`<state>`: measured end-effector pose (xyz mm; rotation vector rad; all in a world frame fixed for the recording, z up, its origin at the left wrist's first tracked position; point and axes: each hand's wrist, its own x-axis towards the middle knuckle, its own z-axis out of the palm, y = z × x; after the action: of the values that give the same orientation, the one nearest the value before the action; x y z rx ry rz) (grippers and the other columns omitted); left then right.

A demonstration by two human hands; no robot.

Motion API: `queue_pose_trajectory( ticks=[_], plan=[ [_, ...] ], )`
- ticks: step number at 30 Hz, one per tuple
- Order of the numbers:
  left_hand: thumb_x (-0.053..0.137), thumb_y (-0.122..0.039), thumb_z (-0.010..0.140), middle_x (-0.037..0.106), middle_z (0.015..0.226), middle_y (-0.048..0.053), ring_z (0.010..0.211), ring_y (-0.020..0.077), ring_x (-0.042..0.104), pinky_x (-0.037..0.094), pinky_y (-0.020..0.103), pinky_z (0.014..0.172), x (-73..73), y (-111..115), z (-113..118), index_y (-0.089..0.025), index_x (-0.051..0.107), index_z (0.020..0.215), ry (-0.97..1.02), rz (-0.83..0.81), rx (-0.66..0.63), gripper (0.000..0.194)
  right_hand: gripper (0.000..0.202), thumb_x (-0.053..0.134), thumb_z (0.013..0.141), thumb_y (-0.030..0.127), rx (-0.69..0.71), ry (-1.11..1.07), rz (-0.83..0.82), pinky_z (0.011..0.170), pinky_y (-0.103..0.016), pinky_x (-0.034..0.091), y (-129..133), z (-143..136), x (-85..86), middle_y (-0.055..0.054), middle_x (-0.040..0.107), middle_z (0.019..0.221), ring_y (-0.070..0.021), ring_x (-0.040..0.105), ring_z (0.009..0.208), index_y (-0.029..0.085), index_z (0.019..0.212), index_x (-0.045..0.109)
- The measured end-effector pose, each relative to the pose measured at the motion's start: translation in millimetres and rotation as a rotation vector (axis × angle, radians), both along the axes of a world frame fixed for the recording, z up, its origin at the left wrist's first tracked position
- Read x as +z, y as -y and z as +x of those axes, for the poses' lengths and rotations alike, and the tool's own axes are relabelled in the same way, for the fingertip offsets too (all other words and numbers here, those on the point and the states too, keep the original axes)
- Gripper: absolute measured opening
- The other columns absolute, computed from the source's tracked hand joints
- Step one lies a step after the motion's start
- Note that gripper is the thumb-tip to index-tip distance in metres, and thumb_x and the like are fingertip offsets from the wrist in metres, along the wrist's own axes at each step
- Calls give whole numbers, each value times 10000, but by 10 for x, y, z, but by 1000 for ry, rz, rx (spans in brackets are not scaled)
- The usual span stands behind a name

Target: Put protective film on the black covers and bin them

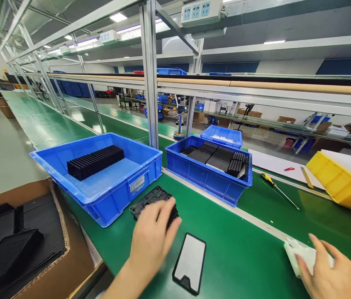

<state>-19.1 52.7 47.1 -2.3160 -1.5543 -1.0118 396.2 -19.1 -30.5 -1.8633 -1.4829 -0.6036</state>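
Observation:
My left hand (152,236) bends over a black moulded plastic cover (150,198), its fingers and thumb around the cover's near right side; part of the cover is hidden behind the hand. My right hand (334,265), at the lower right, has thumb and fingers apart against a crumpled white cloth (298,255). Between the hands, a flat panel with a black frame and a pale grey face (191,261) lies on the green work surface (234,257).
A blue bin (141,185) with a row of black parts stands at left; another blue bin (200,178) holds stacked black parts. A cardboard box (66,253) of black parts is lower left. A screwdriver (269,179) and yellow bin (343,182) lie right. A metal post (149,74) rises behind.

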Motion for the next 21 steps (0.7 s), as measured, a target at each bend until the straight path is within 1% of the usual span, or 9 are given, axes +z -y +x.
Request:
queue_pose_trajectory(
  ticks=[2,5,8,10,12,14,16,19,21],
  plan=[
    [551,-385,883,668,1069,139,958,259,626,528,375,851,-151,185,147,-150,463,1380,-61,-336,-140,557,471,421,894,583,213,-8,-85,736,-478,538,-134,-469,43,-173,648,1028,-335,653,914,187,1059,616],
    [814,-442,617,632,1201,198,1103,376,572,476,489,960,-495,355,347,-107,292,1461,-179,-794,-119,1048,339,473,928,460,560,-187,-404,791,-324,587,-287,-1195,-62,-70,669,1119,-219,664,982,234,1136,615],
    [880,-398,485,481,1399,235,1284,426,427,333,552,1091,-948,398,394,-109,179,1482,-156,-764,-180,1253,499,596,864,369,663,-239,-688,1027,-384,480,-342,-1764,-229,-103,562,1329,-265,536,1220,169,1316,530],
    [845,-395,551,424,1444,240,1312,423,403,309,579,1099,-1218,398,341,-134,57,1491,-120,-652,-237,1254,596,638,820,322,670,-245,-776,1075,-435,428,-342,-1978,-287,-123,502,1389,-302,477,1272,141,1366,485],
    [778,-414,656,362,1483,242,1333,410,387,321,589,1088,-1374,407,269,-172,-95,1476,-42,-531,-301,1222,567,596,839,316,673,-270,-748,1072,-465,421,-340,-2057,-275,-132,501,1382,-312,473,1267,143,1367,483],
    [692,-436,759,269,1533,225,1373,389,335,350,568,1077,-1380,434,219,-227,-184,1456,116,-459,-382,1139,470,480,908,328,687,-359,-620,1028,-432,465,-345,-2044,-193,-132,528,1335,-275,520,1216,169,1350,492],
    [677,-470,777,219,1562,181,1406,377,271,364,535,1077,-1254,471,214,-284,-140,1473,423,-512,-488,1090,386,384,959,333,721,-494,-451,940,-334,524,-348,-1994,-50,-110,572,1241,-211,587,1119,211,1297,526],
    [676,-588,737,276,1545,149,1373,369,346,432,472,1028,-956,514,271,-298,-41,1499,901,-714,-633,1086,283,414,969,339,797,-681,-265,801,-208,550,-310,-1946,217,-61,627,1069,-151,641,977,253,1161,602],
    [550,-633,810,352,1513,142,1336,332,415,438,440,1018,-776,525,321,-279,100,1509,1218,-944,-725,903,228,468,954,328,834,-749,-198,766,-172,544,-255,-1954,366,-44,638,1014,-140,648,939,261,1101,629]
  ],
)
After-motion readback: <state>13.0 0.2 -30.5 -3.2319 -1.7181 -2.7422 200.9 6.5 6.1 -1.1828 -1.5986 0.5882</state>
